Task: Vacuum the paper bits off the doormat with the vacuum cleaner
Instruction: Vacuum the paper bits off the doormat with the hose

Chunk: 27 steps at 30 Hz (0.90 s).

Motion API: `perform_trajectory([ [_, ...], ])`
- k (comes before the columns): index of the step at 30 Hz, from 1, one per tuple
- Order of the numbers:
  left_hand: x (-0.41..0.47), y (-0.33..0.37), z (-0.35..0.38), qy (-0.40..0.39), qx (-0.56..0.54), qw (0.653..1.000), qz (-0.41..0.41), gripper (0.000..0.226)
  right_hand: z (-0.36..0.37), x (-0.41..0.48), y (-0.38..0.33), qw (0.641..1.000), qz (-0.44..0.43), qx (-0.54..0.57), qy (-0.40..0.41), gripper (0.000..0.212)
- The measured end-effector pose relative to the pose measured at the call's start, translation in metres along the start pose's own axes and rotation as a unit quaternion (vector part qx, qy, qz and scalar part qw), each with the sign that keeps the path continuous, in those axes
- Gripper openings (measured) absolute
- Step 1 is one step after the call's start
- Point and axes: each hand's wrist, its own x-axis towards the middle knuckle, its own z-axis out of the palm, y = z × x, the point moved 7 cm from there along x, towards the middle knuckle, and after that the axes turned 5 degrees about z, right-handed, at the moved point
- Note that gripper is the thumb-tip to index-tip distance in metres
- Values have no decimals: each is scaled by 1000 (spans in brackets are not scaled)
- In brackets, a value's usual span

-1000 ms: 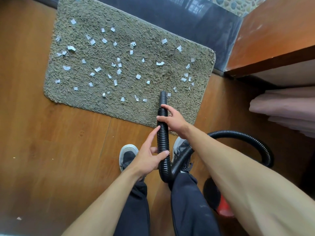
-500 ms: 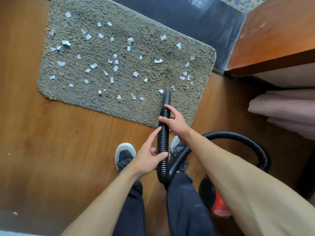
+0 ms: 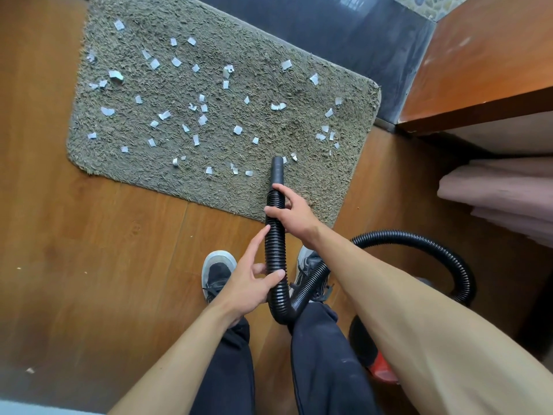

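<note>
Hose [image 3: 275, 244], black, ribbed: right hand [image 3: 294, 215] clamped round it behind nozzle [image 3: 277, 169]; left hand [image 3: 248, 283] wrapped round it lower, forefinger straight. Nozzle over doormat [image 3: 314, 187] at 5 o'clock, barely shifted this past second. Paper bits [image 3: 203, 119] still strewn 9 to 3 o'clock; clearing hardly begun.

A shaggy, matt cloth doormat [image 3: 209, 163] is lying on glossy wood floor [image 3: 89, 250], white paper bits [image 3: 203, 119] dotting it, beside a ribbed black plastic hose [image 3: 275, 250].

One head-worn camera (wide-angle) looks steeply down onto the doormat [image 3: 299, 139] ahead.
</note>
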Motion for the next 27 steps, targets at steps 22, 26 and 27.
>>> perform_trajectory([
  [22,32,13,23,-26,48,998,-5,80,-49,5,-7,998,-17,43,45,63],
  [26,42,20,34,-39,67,997,-8,79,-66,7,-9,996,-23,59,59,63],
  [27,45,21,37,-42,74,996,-8,79,-71,6,-9,996,-23,62,63,63],
])
